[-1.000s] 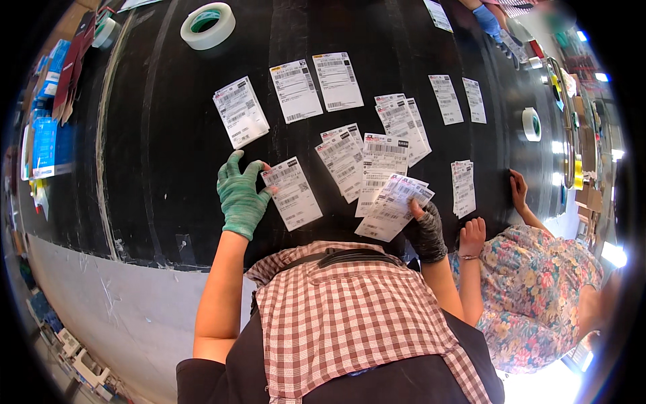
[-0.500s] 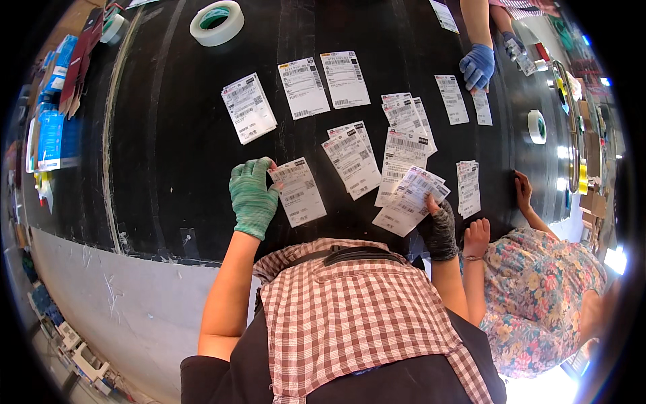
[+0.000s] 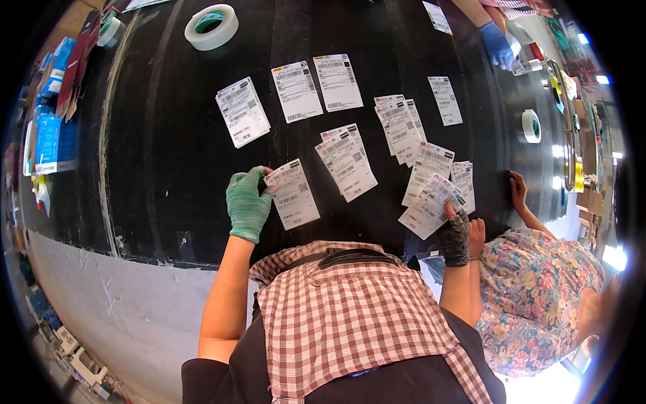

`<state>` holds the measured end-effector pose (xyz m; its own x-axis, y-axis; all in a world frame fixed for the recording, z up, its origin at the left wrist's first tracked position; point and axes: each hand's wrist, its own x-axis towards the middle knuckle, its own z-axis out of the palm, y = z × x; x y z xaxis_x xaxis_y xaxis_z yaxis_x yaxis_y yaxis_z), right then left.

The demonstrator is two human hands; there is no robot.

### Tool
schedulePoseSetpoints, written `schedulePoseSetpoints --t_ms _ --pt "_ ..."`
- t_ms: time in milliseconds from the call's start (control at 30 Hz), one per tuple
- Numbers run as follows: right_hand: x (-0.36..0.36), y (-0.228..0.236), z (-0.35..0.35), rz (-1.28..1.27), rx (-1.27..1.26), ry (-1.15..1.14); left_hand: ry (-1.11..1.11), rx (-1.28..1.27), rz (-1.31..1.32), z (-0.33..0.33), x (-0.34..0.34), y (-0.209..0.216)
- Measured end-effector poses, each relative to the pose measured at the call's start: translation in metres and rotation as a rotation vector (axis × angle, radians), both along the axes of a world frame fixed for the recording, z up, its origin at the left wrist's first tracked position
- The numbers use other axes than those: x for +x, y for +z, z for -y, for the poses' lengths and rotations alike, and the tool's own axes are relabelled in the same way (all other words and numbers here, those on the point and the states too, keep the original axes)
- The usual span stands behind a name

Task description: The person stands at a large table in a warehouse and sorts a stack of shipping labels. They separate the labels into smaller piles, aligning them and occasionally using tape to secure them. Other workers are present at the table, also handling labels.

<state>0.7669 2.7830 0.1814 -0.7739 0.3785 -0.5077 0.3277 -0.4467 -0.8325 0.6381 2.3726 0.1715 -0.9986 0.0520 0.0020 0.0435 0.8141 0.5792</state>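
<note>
My left hand (image 3: pixel 249 204), in a green knitted glove, pinches the upper left corner of a white shipping label (image 3: pixel 293 195) at the table's near edge. In my right hand (image 3: pixel 455 237), wearing a dark grey glove with bare fingertips, is a small fan of shipping labels (image 3: pixel 428 210). Just beyond this fan another label (image 3: pixel 431 165) shows, partly covered; whether it is held or lies on the table I cannot tell. Overlapping labels (image 3: pixel 463 180) sit to its right. Between my hands lies a small stack of labels (image 3: pixel 348 165), with a further overlapping group (image 3: pixel 399 128) beyond.
Farther off on the black table (image 3: pixel 168 148) are a label stack (image 3: pixel 243 113), two separate labels (image 3: pixel 295 93), and tape rolls (image 3: pixel 229 30) (image 3: pixel 531 126). A co-worker's blue-gloved hand (image 3: pixel 498 48) is at the far right. Another person's bare hands (image 3: pixel 518 190) rest close by my right arm.
My right hand has moved right with its labels, and the label beyond them shifted right too. The blue-gloved hand has withdrawn to the far right; the narrow label under it is gone from its place.
</note>
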Motion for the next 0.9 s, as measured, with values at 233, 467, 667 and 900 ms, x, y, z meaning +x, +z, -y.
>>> schedulePoseSetpoints --t_ms 233,467,667,900 --pt "0.007 0.013 -0.004 0.036 0.190 0.064 -0.045 0.020 -0.047 0.006 0.000 -0.005" --pt "0.013 0.002 -0.003 0.082 0.147 0.137 -0.085 -0.019 -0.048 0.006 -0.003 -0.005" --pt "0.000 -0.002 0.015 0.041 0.081 0.183 -0.094 -0.004 -0.050 0.008 -0.003 -0.006" --pt "-0.025 -0.005 0.051 0.075 -0.004 0.373 -0.106 0.000 -0.049 0.007 -0.005 -0.005"
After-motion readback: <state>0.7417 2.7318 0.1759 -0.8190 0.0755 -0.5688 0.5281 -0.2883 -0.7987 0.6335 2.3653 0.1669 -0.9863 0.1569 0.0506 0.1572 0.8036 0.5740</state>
